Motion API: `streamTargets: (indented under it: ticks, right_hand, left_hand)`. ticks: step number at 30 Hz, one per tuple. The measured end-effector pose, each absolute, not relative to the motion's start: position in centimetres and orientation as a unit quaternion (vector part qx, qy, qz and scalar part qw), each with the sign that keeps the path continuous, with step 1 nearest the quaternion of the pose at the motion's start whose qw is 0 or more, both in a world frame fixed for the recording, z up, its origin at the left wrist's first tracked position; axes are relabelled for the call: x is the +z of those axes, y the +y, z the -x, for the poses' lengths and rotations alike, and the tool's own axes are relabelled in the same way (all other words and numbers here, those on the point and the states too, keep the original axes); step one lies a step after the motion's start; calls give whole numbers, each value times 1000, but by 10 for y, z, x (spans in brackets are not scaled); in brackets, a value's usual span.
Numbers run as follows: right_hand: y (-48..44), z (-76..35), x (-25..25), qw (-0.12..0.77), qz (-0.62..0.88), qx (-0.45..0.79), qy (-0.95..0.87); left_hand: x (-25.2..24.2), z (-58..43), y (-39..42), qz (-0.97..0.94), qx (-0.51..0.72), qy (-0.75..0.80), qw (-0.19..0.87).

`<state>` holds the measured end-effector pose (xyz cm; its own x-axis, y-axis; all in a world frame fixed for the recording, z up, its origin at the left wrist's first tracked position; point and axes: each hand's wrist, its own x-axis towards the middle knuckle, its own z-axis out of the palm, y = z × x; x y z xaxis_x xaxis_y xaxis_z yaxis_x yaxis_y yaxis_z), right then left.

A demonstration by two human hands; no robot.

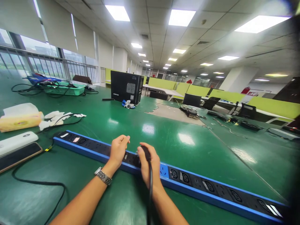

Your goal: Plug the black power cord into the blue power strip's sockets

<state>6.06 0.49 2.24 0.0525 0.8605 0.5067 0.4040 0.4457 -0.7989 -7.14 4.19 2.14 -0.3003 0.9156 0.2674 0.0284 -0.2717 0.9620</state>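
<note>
Plug (pixel 145 152) between right hand's (pixel 155 163) fingers, by power strip (pixel 196 183).
Right fingers clamped on plug; left hand (pixel 117 150) curled, can't tell if gripping.

You are in an open-plan office: lime-green partitions (pixel 161 83) run along white desks (pixel 167 91), black chairs (pixel 248 111) stand nearby, light panels (pixel 182 17) line the ceiling (pixel 159 36), and 1 computer tower (pixel 120 83) rests on your green table (pixel 93 107).
</note>
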Motion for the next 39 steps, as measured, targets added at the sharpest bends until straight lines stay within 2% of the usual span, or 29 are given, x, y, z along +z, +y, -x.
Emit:
streamTargets:
  ticks: [2, 9, 16, 26, 33, 39]
  right_hand:
    - [4, -87, 23, 542, 503, 211, -639]
    - [-12, -178, 12, 430, 575, 125, -685]
    - [-16, -167, 2, 391, 557, 33, -732]
    - [-24, -156, 2, 371, 542, -40, -753]
    - [-28, -196, 9, 275, 529, 134, -792]
    - [-15, -209, 47, 296, 477, 363, -744]
  left_hand:
    - [21, 71, 42, -485, 631, 497, 346]
    - [24, 68, 33, -538, 587, 523, 305]
    - [19, 54, 16, -707, 485, 511, 68]
    - [17, 55, 18, -752, 412, 514, 34]
    - [16, 53, 19, -778, 344, 525, 14]
    - [16, 50, 19, -789, 286, 544, -14]
